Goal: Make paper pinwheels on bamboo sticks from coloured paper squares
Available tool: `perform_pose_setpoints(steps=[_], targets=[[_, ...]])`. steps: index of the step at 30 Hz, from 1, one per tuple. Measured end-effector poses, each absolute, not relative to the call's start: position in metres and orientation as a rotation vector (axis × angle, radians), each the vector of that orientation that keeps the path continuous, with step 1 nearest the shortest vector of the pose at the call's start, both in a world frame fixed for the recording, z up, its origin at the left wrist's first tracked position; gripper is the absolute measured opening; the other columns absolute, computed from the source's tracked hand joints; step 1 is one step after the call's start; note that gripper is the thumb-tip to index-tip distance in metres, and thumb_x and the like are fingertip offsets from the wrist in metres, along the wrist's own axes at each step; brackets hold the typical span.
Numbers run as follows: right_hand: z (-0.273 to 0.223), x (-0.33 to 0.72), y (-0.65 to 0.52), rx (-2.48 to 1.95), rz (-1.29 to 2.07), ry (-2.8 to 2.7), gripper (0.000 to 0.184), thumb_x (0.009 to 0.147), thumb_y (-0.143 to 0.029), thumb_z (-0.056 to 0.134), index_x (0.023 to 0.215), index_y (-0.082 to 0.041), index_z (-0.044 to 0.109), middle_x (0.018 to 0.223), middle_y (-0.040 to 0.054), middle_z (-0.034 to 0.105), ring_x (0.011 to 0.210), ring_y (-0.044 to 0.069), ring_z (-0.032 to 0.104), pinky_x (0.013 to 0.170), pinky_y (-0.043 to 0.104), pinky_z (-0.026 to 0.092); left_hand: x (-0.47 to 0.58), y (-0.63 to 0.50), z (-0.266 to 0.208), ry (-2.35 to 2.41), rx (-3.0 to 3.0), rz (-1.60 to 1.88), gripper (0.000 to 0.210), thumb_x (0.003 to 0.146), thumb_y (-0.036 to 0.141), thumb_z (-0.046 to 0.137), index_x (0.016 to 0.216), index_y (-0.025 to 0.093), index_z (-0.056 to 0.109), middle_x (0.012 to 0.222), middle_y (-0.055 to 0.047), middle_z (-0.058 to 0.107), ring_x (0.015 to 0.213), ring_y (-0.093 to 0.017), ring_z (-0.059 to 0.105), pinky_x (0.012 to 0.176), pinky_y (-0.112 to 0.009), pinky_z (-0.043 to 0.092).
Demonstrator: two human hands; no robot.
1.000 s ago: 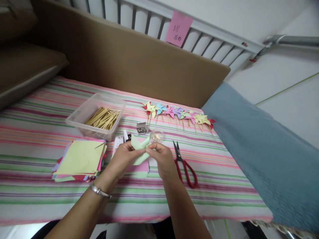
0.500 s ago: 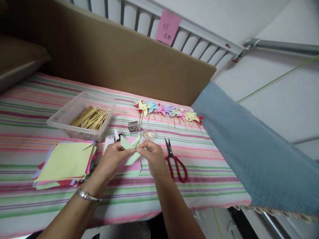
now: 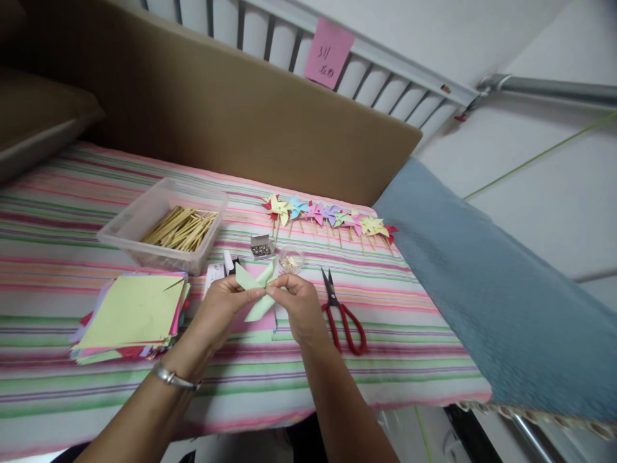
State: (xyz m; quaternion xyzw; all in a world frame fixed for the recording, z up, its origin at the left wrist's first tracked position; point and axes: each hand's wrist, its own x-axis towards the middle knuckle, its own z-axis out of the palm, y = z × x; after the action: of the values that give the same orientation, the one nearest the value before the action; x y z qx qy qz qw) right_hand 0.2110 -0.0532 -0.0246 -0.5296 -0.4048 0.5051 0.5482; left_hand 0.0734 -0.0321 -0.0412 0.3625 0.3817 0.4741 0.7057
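Observation:
A light green paper pinwheel [image 3: 259, 310] with folded blades is held up between both hands, above a pink paper sheet [image 3: 253, 322]. My left hand [image 3: 224, 303] pinches it from the left, thumb near the centre. From the right, the fingertips of my right hand [image 3: 295, 301] press at its middle; whether a pin sits between them is too small to tell. Just behind are a small open box of metal pins [image 3: 261, 248] and a round clear container [image 3: 291, 260] of small pieces. Red-handled scissors [image 3: 343, 312] lie right of my right hand.
A clear plastic bin [image 3: 123, 226] of wooden sticks [image 3: 182, 229] stands at the left, behind a stack of coloured paper squares [image 3: 130, 313]. Finished pinwheels [image 3: 330, 214] lie in a row at the back. A cardboard panel [image 3: 216, 109] borders the striped cloth [image 3: 400, 360].
The whole view has shifted slightly, so everything appears a little further right. Both hands keep the same pinching hold on the green pinwheel.

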Motion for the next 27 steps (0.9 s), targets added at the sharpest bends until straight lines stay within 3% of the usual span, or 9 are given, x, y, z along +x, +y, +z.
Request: perform_pose_setpoints(steps=[27], targets=[[-0.0289, 0.2083, -0.0509, -1.237, 1.147, -0.994, 0.009, 0.062, -0.023, 0.071, 0.062, -0.019, 0.064, 0.064, -0.0025, 0.063, 0.063, 0.013, 0.054, 0.064, 0.027, 0.042, 0.0761, -0.0335, -0.0412, 0.851, 0.737, 1.077, 0.024, 0.056, 0.023, 0.084, 0.077, 0.015, 0.075, 0.077, -0.005, 0.075, 0.072, -0.018, 0.064, 0.078, -0.032, 0.047]])
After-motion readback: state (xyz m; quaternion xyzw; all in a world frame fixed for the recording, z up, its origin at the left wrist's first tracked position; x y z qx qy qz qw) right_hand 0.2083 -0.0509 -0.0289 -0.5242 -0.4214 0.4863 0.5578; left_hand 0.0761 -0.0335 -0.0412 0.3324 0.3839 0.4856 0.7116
